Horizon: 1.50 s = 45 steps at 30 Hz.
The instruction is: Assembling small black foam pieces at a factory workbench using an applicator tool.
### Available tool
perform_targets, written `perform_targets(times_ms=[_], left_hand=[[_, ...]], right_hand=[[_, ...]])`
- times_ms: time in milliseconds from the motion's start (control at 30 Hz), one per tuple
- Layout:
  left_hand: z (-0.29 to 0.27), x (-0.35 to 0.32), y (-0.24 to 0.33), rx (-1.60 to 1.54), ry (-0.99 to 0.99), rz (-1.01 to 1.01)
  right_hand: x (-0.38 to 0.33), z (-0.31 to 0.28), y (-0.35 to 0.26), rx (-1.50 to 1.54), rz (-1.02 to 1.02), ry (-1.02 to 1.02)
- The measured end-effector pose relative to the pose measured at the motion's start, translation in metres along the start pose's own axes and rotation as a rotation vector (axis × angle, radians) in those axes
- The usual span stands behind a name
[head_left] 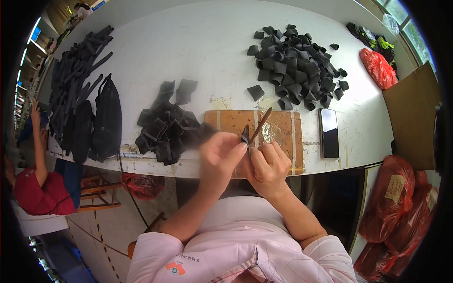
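My left hand (pixel 220 154) is closed, thumb and forefinger pinching a small black fabric piece (pixel 245 135). Fingers curled, my right hand (pixel 269 169) grips a thin brown stick (pixel 261 124) that points up and away; its lower end is hidden in the hand. Both hands meet over the near part of a brown board (pixel 231 119) with pale strips. Left of the board, beside my left hand, lies a loose heap of flat black fabric pieces (pixel 167 132). Farther right sits a bigger pile of black pieces curled into short tubes (pixel 295 66).
A phone (pixel 329 133) lies right of the board. Black straps (pixel 78 70) and black pouches (pixel 106 118) cover the table's left. A red bag (pixel 378 69) and cardboard (pixel 414 115) stand right, with red sacks (pixel 394 203) below. A person in red (pixel 47 188) is at left.
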<state>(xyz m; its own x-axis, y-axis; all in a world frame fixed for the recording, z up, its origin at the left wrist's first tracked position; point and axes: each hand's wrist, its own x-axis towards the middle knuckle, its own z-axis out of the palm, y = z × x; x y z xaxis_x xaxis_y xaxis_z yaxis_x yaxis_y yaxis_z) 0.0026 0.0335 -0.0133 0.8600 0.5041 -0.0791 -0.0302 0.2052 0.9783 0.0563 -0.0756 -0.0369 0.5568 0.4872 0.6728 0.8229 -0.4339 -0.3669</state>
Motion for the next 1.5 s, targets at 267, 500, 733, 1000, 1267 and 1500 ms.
perform_targets(times_ms=[267,500,733,1000,1267,1500], left_hand=[[-0.004,0.002,-0.011,0.041,-0.037,-0.002],[0.009,-0.008,-0.027,0.545,0.064,0.474],[0.007,-0.005,-0.011,-0.347,0.057,-0.090],[0.008,-0.009,0.006,0.001,0.026,0.224],[0.013,0.029,0.045,-1.071,-0.424,-0.316],[0.009,0.039,0.024,-1.015,-0.310,-0.465]], right_hand=[[0.005,-0.021,-0.005,0.291,0.312,-0.128],[0.006,-0.010,-0.003,0.180,0.127,-0.015],[0.001,0.002,0.003,0.394,0.472,-0.007],[0.006,-0.021,0.008,1.934,1.047,-0.343],[0.081,-0.063,0.008,1.200,0.608,-0.277],[0.073,-0.026,0.038,1.565,0.773,-0.530]])
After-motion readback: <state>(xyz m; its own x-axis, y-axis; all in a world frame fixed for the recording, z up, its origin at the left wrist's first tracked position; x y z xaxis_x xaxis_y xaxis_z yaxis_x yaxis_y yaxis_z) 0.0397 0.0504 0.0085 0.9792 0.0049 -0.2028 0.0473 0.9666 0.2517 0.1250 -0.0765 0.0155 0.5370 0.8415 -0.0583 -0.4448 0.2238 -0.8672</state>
